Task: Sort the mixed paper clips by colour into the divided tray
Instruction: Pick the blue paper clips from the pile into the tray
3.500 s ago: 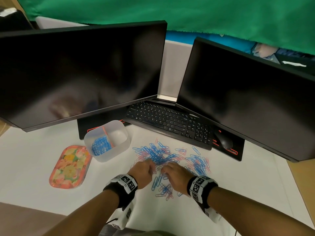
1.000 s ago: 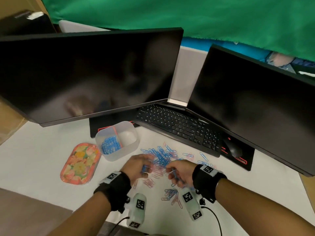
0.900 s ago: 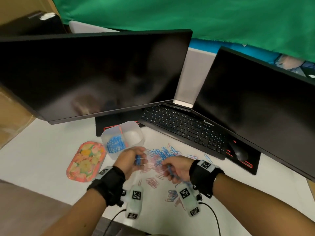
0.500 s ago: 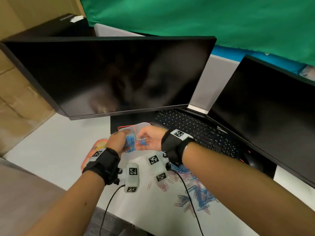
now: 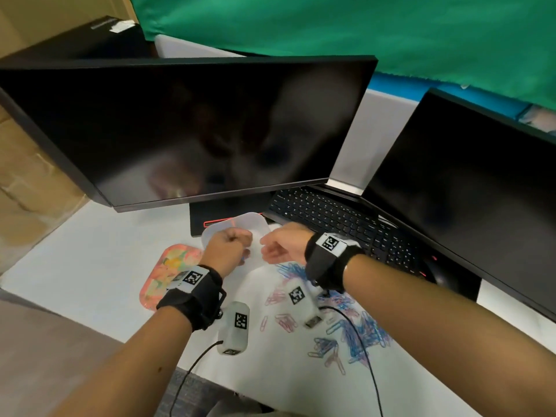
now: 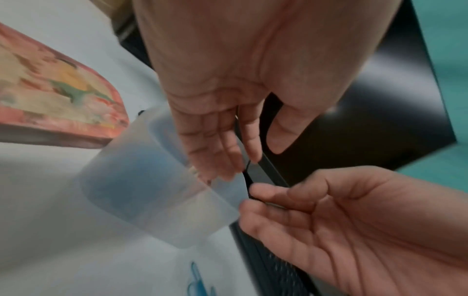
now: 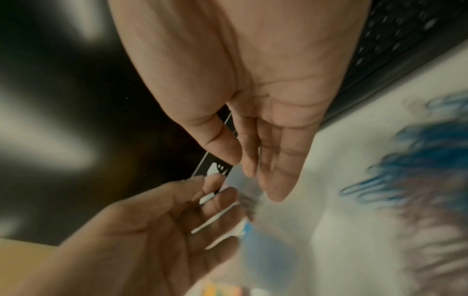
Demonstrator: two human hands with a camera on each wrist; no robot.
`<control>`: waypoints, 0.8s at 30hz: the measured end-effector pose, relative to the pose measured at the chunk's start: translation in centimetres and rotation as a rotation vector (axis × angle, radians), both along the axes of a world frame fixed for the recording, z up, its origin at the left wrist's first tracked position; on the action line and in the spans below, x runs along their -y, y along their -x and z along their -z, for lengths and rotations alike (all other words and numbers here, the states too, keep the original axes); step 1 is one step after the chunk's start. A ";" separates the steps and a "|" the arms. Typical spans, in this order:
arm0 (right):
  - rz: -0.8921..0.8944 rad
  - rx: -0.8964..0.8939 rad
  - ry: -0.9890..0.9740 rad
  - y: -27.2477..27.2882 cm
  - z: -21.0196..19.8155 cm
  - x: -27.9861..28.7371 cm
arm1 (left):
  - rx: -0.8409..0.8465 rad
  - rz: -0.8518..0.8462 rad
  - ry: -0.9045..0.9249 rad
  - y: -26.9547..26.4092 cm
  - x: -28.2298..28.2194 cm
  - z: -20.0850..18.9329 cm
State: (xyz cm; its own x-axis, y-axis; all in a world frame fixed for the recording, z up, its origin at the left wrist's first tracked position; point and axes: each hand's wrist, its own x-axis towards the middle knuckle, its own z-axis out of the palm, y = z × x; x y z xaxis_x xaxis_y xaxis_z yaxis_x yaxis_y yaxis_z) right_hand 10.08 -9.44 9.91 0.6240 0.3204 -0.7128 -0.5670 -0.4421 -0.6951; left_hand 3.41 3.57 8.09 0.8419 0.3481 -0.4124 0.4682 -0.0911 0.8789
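Divided tray, mid-frame below the left monitor: we hover both hands over it. Left hand, right hand: fingers loose, apart, holding nothing. Paper clips, lower right, unsorted; we should gather one colour per trip

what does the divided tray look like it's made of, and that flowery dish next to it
Divided tray: seemingly frosted, translucent plastic; the blue clips inside show as a blur through its wall in the left wrist view.
Flowery dish: glossy printed surface with a raised, rounded rim, perhaps melamine or lacquered metal; the pictures cannot settle which.
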 end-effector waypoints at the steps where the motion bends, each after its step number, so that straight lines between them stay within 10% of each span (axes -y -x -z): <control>1: -0.031 0.045 0.064 0.2 0.5 1.4 | 0.015 0.083 -0.044 0.1 0.7 0.3; 8: -0.334 0.399 0.512 3.4 3.8 11.7 | 0.036 0.628 -0.433 1.3 5.2 3.7; 16: -0.388 0.377 0.509 10.7 7.4 18.5 | -0.002 1.012 -0.556 4.0 10.4 6.9; 24: -0.626 0.723 0.480 13.5 10.3 18.8 | 0.011 1.225 -0.801 5.4 13.4 8.8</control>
